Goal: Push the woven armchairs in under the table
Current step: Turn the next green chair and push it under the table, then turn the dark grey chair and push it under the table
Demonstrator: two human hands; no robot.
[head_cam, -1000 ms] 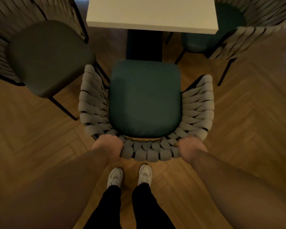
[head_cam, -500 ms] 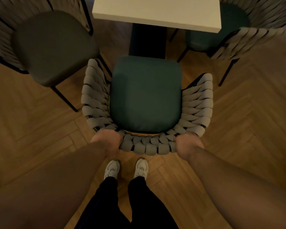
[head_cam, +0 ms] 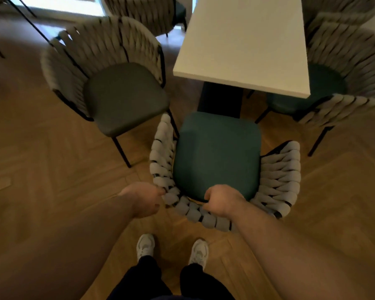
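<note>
— Where's the armchair (head_cam: 217, 161)?
— Near side, its rounded-square teal seat facing the white worktop (head_cam: 240, 44); chunky grey woven straps wrap its back.
— Fingers (head_cam: 209, 194)?
— Right hand (head_cam: 222, 202) curls them over the back rim. Left hand (head_cam: 144, 201) is at the rim's left corner, too blurred to tell.

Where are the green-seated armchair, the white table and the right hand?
green-seated armchair (head_cam: 217, 156): head view, on its seat cushion.
white table (head_cam: 243, 44): head view, on its bare top.
right hand (head_cam: 222, 201): head view, on the hand's back.
</note>
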